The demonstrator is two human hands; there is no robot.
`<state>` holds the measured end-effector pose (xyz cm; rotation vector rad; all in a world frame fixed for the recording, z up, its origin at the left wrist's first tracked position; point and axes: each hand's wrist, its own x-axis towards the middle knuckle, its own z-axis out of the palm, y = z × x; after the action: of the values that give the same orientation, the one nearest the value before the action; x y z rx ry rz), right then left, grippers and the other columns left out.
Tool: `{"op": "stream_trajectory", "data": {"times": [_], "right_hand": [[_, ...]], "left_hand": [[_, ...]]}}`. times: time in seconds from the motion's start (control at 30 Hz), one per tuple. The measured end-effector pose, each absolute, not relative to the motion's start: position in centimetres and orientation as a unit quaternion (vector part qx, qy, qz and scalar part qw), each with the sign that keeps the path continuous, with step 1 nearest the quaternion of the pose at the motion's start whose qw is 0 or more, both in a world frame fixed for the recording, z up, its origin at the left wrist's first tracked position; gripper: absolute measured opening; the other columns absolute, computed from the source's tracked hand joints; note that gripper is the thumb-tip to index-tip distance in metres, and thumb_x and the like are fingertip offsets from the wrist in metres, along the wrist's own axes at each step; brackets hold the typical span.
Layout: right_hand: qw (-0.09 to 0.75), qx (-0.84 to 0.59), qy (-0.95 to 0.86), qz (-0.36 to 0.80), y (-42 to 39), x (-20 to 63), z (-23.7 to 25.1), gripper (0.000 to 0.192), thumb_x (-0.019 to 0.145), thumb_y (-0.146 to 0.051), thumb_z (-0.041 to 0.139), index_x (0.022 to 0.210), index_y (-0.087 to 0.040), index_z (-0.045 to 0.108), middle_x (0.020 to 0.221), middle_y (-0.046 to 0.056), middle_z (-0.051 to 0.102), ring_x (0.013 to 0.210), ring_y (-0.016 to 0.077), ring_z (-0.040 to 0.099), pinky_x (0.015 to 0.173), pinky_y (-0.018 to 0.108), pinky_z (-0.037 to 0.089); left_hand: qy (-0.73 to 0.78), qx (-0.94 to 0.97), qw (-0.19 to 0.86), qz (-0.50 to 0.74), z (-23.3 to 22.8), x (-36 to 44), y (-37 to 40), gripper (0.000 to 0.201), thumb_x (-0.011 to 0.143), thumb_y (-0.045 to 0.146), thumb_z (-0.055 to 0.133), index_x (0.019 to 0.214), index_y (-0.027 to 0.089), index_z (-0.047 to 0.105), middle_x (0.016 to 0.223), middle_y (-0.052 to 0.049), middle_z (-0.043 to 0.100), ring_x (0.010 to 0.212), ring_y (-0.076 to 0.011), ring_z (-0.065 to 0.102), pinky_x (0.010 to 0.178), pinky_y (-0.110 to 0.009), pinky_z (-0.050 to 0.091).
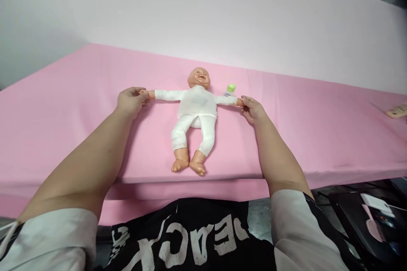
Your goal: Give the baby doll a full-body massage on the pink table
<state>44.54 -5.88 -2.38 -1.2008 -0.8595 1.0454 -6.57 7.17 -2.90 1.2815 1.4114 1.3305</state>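
Observation:
A baby doll in a white cloth body lies on its back on the pink-covered table, head at the far side and feet towards me. Both its arms are stretched out sideways. At the left, my left hand is closed around the doll's small hand, thumb and fingers pinching it. On the other side my right hand pinches the doll's other hand between thumb and fingers. Just behind that doll arm is a small bottle with a light green cap, its lower part partly hidden by the sleeve.
A white wall runs along the table's back edge. At the far right a beige object lies on the cloth, too blurred to name. Below right, a black chair or tray bears a pink brush and a white item.

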Motion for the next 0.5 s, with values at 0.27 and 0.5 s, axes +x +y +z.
{"op": "stream_trajectory", "data": {"times": [0.27,0.5], "right_hand": [[0.594,-0.542,-0.313,0.505,-5.94,44.41,-1.68,0.015,0.093,-0.024,0.081,0.105,-0.021,0.072,0.087,0.003,0.071,0.063,0.0101,0.063,0.052,0.018,0.059],[0.603,-0.544,-0.310,0.494,-5.60,45.01,-1.94,0.025,0.088,-0.009,0.076,0.106,-0.022,0.067,0.090,0.003,0.069,0.062,0.0097,0.065,0.049,0.017,0.058]], "left_hand": [[0.540,0.493,0.445,0.517,-2.45,-6.50,7.15,0.029,0.082,0.016,0.083,0.110,0.015,0.075,0.100,-0.010,0.076,0.086,-0.0198,0.074,0.086,-0.035,0.062],[0.554,0.503,0.422,0.512,-2.78,-6.74,7.82,0.024,0.085,0.018,0.080,0.108,0.013,0.076,0.090,-0.009,0.074,0.075,-0.0200,0.071,0.082,-0.040,0.063]]}}
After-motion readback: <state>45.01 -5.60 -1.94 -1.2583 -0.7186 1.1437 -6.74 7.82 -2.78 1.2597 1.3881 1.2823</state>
